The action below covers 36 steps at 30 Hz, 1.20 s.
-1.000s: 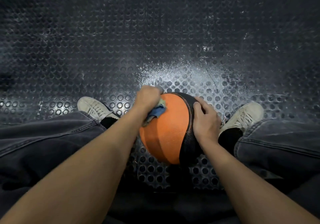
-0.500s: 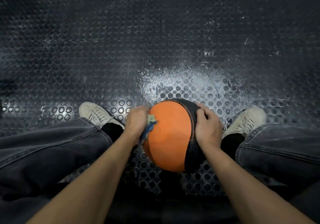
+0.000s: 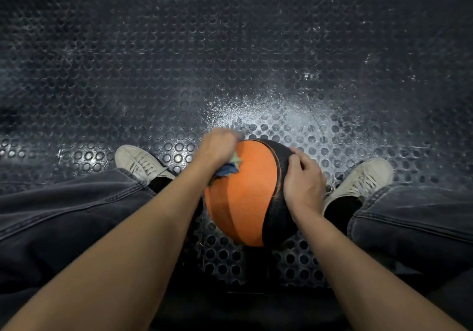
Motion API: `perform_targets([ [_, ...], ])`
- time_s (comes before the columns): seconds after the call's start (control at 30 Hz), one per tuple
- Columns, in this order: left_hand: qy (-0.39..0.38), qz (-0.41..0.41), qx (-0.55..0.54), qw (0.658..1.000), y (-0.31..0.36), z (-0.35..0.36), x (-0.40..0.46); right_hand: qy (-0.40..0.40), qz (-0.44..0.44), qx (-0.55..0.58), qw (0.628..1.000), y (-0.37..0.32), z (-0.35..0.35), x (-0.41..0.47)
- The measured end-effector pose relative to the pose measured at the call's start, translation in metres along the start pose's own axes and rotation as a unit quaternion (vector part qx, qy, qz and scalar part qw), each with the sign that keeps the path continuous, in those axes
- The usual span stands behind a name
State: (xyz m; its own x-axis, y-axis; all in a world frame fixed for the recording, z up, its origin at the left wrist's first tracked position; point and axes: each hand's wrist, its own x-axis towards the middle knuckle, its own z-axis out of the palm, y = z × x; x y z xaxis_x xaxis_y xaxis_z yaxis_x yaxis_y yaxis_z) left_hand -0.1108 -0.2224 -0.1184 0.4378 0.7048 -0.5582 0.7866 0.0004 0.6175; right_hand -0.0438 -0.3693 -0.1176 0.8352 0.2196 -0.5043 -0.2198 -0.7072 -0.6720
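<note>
Posture first: bare forearms run down between two legs in dark grey denim trousers [image 3: 64, 215], which puts both grips over work held low between the feet. The right grip [image 3: 303, 179] lies spread on the black band of the ball, its fingers following the curve and closing round nothing. Judged purpose: bracing the ball against rolling. The left grip [image 3: 217, 146] is clenched on a crumpled blue and green cloth [image 3: 230, 168] and presses it to the ball's upper left shoulder. Judged purpose: wiping.

The orange and black rubber ball [image 3: 243, 195] sits on the floor between the two grips and touches both. Its orange panel is matte and finely pebbled. A thin orange seam line edges the black band, which shows pale specks near the right grip.

Off-white canvas lace-up shoes [image 3: 138, 161] stand outboard of each grip, flanking the ball. Beyond the left grip, the dark studded rubber floor [image 3: 179, 74] carries a whitish spattered patch [image 3: 268, 110]. Whether this is moisture or powder cannot be determined.
</note>
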Motion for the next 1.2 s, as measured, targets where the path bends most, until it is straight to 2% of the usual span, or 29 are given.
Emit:
perform_targets([
  [0.07, -0.040, 0.147, 0.076, 0.985, 0.018, 0.015, -0.013, 0.008, 0.012, -0.012, 1.000, 0.000, 0.002, 0.004],
  [0.1, -0.040, 0.254, 0.118, 0.959, 0.019, 0.024, -0.031, 0.009, 0.012, -0.011, 1.000, 0.001, 0.002, 0.007],
  [0.17, -0.047, 0.423, 0.202, 0.882, -0.002, 0.032, -0.068, 0.006, 0.016, 0.002, 1.000, 0.004, 0.000, 0.014],
  [0.23, -0.059, 0.508, 0.218, 0.831, -0.034, 0.021, -0.084, -0.003, 0.022, 0.014, 1.000, 0.006, -0.004, 0.018],
  [0.27, -0.054, 0.508, 0.205, 0.835, -0.043, 0.017, -0.081, -0.008, 0.020, 0.015, 1.000, 0.006, -0.005, 0.019],
  [0.3, -0.040, 0.485, 0.178, 0.855, -0.043, 0.015, -0.075, -0.014, 0.019, 0.010, 1.000, 0.004, -0.005, 0.019],
  [0.33, -0.011, 0.419, 0.137, 0.897, -0.033, 0.013, -0.066, -0.018, 0.020, 0.001, 1.000, 0.002, -0.003, 0.017],
  [0.37, 0.036, 0.315, 0.084, 0.945, -0.015, 0.015, -0.052, -0.017, 0.021, -0.008, 1.000, -0.002, 0.000, 0.016],
  [0.4, 0.070, 0.217, 0.063, 0.972, 0.008, 0.018, -0.039, -0.009, 0.025, -0.013, 1.000, -0.004, 0.003, 0.015],
  [0.43, 0.070, 0.157, 0.086, 0.981, 0.025, 0.022, -0.034, 0.002, 0.032, -0.015, 0.999, -0.005, 0.006, 0.015],
  [0.47, 0.073, 0.160, 0.139, 0.975, 0.029, 0.029, -0.035, 0.013, 0.040, -0.012, 0.999, -0.005, 0.007, 0.015],
  [0.5, 0.066, 0.235, 0.198, 0.949, 0.023, 0.035, -0.044, 0.023, 0.047, -0.001, 0.999, -0.004, 0.007, 0.017],
  [0.57, -0.005, 0.429, 0.268, 0.863, -0.008, 0.037, -0.075, 0.026, 0.057, 0.020, 0.998, 0.002, 0.002, 0.020],
  [0.6, -0.040, 0.499, 0.285, 0.818, -0.029, 0.032, -0.088, 0.020, 0.058, 0.024, 0.998, 0.004, -0.001, 0.019],
  [0.63, -0.057, 0.541, 0.297, 0.785, -0.045, 0.026, -0.091, 0.015, 0.055, 0.023, 0.998, 0.005, -0.002, 0.018],
  [0.67, -0.053, 0.558, 0.292, 0.775, -0.054, 0.021, -0.086, 0.012, 0.048, 0.021, 0.999, 0.005, -0.003, 0.017],
  [0.7, -0.046, 0.543, 0.272, 0.793, -0.053, 0.018, -0.080, 0.010, 0.042, 0.014, 0.999, 0.004, -0.002, 0.016],
  [0.73, -0.022, 0.490, 0.229, 0.841, -0.043, 0.015, -0.075, 0.010, 0.037, 0.008, 0.999, 0.003, 0.000, 0.015],
  [0.77, 0.014, 0.391, 0.163, 0.906, -0.027, 0.011, -0.070, 0.013, 0.030, 0.007, 0.999, 0.002, 0.002, 0.012],
  [0.8, 0.049, 0.270, 0.101, 0.956, -0.020, 0.009, -0.055, 0.021, 0.019, 0.007, 1.000, 0.003, 0.004, 0.008],
  [0.83, 0.062, 0.153, 0.054, 0.985, -0.015, 0.004, -0.040, 0.028, 0.003, 0.003, 1.000, 0.006, 0.006, 0.004],
  [0.87, 0.048, 0.055, 0.001, 0.997, -0.020, -0.001, -0.025, 0.031, -0.014, -0.005, 0.999, 0.009, 0.007, -0.002],
  [0.93, 0.003, -0.088, -0.153, 0.984, -0.038, -0.013, -0.006, 0.018, -0.029, 0.004, 0.999, 0.016, 0.004, -0.005],
  [1.0, -0.030, -0.206, -0.265, 0.941, -0.060, -0.018, -0.006, -0.009, 0.014, 0.038, 0.999, 0.025, -0.004, 0.006],
  [1.07, -0.045, -0.264, -0.329, 0.905, -0.080, -0.017, -0.016, -0.074, 0.123, 0.066, 0.987, 0.034, -0.011, 0.017],
  [1.13, -0.045, -0.291, -0.383, 0.876, -0.094, -0.013, -0.025, -0.188, 0.239, 0.128, 0.944, 0.041, -0.015, 0.017],
  [1.2, -0.020, -0.298, -0.437, 0.848, -0.102, -0.008, -0.030, -0.250, 0.277, 0.169, 0.913, 0.049, -0.011, 0.018],
])
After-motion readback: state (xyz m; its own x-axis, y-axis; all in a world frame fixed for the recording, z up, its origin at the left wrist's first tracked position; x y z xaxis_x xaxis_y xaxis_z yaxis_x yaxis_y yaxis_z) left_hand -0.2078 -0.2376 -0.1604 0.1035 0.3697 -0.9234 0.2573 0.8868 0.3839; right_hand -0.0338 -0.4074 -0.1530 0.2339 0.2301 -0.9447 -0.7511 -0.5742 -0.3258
